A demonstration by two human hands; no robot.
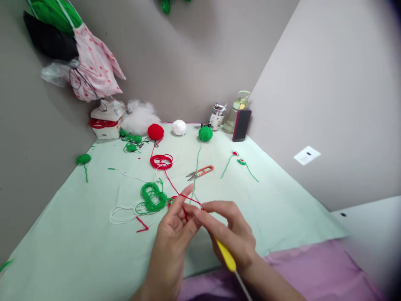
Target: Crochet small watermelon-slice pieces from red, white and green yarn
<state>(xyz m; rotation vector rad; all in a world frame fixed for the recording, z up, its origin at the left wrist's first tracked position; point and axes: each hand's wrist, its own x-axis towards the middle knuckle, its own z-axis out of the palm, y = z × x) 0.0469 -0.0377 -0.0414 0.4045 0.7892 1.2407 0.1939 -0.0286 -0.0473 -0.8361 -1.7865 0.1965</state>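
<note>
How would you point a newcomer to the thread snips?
Start at the mint-green table. Near its middle, in front of the green yarn ball at the back, lie the thread snips. Their orange handle and metal blades stand out; everything around is yarn.

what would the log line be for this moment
left hand: holds red yarn | right hand: grips hook | nearby: green yarn, scissors | surface: table
</note>
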